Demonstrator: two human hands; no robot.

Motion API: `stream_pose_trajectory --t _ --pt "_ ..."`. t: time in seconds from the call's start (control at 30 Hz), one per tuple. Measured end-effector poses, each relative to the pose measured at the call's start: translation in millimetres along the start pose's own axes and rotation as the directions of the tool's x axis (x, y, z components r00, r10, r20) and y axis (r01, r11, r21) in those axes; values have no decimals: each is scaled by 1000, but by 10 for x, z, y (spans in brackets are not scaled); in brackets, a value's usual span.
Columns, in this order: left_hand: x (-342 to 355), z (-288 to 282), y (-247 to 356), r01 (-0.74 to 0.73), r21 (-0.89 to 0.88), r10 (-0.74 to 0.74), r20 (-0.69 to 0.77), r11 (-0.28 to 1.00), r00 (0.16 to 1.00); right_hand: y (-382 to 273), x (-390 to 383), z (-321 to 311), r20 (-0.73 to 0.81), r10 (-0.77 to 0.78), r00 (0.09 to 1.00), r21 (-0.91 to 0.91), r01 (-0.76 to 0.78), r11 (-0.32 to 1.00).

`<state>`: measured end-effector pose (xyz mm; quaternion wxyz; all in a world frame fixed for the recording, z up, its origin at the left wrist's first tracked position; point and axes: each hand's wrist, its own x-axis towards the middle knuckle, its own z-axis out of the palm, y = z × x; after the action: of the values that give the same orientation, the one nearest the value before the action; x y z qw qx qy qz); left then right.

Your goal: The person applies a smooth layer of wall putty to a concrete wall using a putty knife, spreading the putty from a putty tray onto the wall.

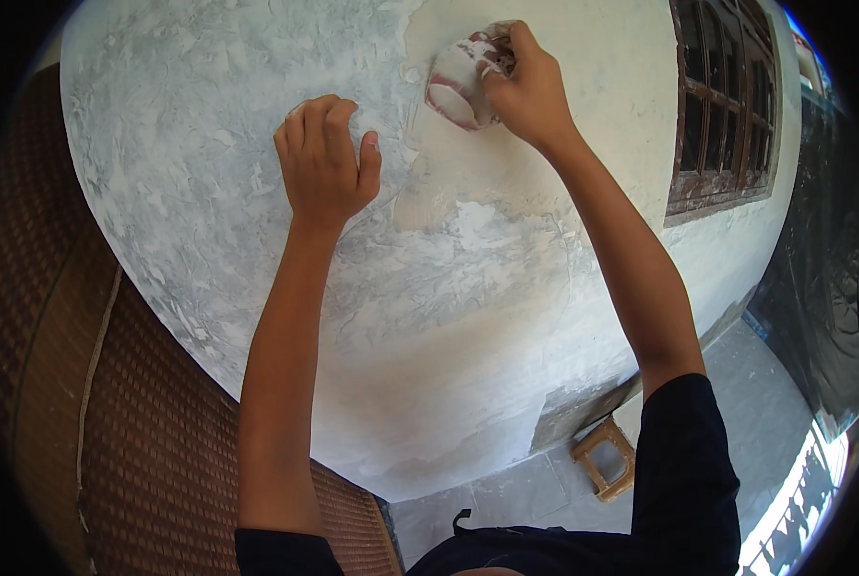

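My right hand (521, 86) is closed on a white, red-edged object (458, 91) smeared with white, held against or just in front of the cream part of the wall; I cannot tell whether it is a cloth or a container. Lower and to the left, my left hand (324, 158) holds nothing, its fingers bent and apart, resting on or close to the mottled grey-white plaster wall (190, 115). Whether its fingertips touch the surface is unclear.
A brown barred window (724, 106) is at the upper right, with dark sheeting (804, 259) beyond it. Woven brown panels (161, 384) line the left side. Below, a small wooden stool (600, 459) stands on grey floor tiles (506, 499) by the wall's foot.
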<state>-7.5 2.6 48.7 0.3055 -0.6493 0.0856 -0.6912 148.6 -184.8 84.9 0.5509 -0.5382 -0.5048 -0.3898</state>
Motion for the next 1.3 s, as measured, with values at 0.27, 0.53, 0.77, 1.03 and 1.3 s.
stream_pose_trajectory --t 0.27,0.53,0.77,1.03,1.3 --pt "-3 -41 -26 1 12 -1 32 1000 999 -79 -163 8 -116 -6 993 136 22 990" --pt "-7 18 25 2 12 -3 12 1000 1000 242 42 -312 -591 243 769 70 -251 965" --pt "-25 -15 -22 -9 -9 9 1 1000 1000 3 -256 125 -26 -25 999 60 26 998" --pt "-22 -4 -4 -1 20 1 -4 1000 1000 101 -207 -125 -499 154 853 179 -72 981" --pt "-29 13 30 22 23 -23 19 999 1000 358 -134 -251 -505 212 837 159 -151 976"
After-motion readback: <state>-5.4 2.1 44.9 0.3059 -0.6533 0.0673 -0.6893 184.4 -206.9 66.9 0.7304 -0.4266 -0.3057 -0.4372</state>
